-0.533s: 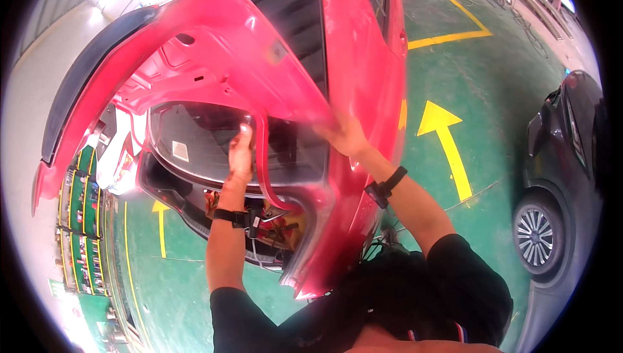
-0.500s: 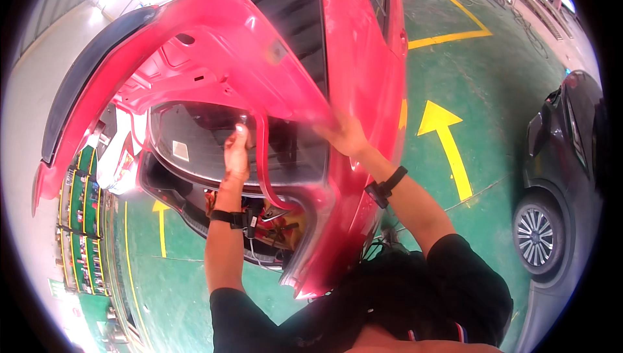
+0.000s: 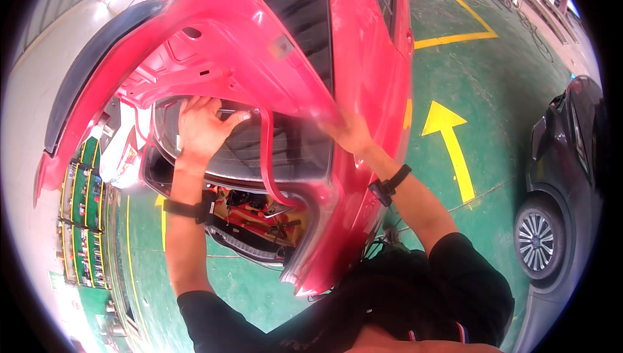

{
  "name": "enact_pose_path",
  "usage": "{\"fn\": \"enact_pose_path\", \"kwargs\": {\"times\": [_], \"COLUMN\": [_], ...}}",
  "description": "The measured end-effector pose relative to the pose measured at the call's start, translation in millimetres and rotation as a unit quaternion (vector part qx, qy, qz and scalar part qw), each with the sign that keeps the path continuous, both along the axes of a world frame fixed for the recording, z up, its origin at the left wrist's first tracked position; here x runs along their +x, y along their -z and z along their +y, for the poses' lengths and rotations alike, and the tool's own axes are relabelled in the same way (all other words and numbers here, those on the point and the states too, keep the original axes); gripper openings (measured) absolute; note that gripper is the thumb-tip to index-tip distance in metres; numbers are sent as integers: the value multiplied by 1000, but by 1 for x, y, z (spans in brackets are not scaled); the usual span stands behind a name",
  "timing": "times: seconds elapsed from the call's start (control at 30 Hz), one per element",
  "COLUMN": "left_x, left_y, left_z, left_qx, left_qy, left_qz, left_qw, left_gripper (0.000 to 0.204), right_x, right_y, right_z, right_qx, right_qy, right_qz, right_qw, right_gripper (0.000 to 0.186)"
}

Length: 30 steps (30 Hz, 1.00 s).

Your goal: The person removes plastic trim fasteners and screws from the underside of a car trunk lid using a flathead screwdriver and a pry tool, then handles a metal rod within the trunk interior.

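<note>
Red car (image 3: pixel 370 61) fills most of the view, raised tailgate (image 3: pixel 214 35) overhead, inner side facing the camera. Fisheye bends every edge, so true tilt of the tailgate is hard to judge; its top is cut off by the frame rim.

Green painted floor (image 3: pixel 493 80) with a yellow arrow (image 3: pixel 448 139) and yellow lines to the right. Dark car (image 3: pixel 571 178) at the right edge, only one wheel and part of the side visible.

Open boot below the tailgate: red and dark clutter (image 3: pixel 259 217) inside, too small and shadowed to identify.

Green rack (image 3: pixel 81 210) at the left, heavily distorted, contents unreadable.

Red trim strip (image 3: pixel 267 158) hangs down across the rear window glass (image 3: pixel 285 145), curving toward the boot.

Left hand (image 3: pixel 201 126) is up at the top edge of the glass, fingers curled around a thin pale part (image 3: pixel 237 114) by the tailgate frame; what that part is, can't tell. Black band on that wrist.

Right hand (image 3: pixel 350 132) is motion-blurred against the tailgate's inner edge just right of the glass. Fingers are smeared, so open or gripping: cannot tell. Black watch (image 3: pixel 388 186) on that wrist.
</note>
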<state>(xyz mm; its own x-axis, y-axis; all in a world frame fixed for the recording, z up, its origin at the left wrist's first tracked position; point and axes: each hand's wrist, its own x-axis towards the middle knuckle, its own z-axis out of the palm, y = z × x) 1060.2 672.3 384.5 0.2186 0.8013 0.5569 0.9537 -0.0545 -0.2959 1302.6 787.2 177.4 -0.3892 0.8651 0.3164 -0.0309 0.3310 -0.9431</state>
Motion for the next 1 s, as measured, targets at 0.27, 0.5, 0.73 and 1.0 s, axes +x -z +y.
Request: {"fn": "enact_pose_path", "kwargs": {"times": [0.27, 0.5, 0.73, 1.0], "left_x": [13, 9, -12, -17], "left_y": [-25, -22, 140, 108], "left_z": [4, 13, -1, -7], "left_qx": [-24, -66, -102, -50], "left_qy": [-3, -19, -66, -42], "left_qz": [125, 67, -738, -653], "left_qw": [992, 995, 663, 754], "left_gripper": [54, 52, 57, 41], "right_x": [0, 2, -5, 0], "right_y": [-1, 1, -3, -3], "right_z": [-2, 0, -3, -4], "right_qx": [-22, -32, -14, -22], "right_qy": [-6, -1, -5, -12], "right_qz": [17, 25, 31, 34], "right_qw": [1000, 999, 999, 999], "right_gripper": [35, 34, 33, 34]}}
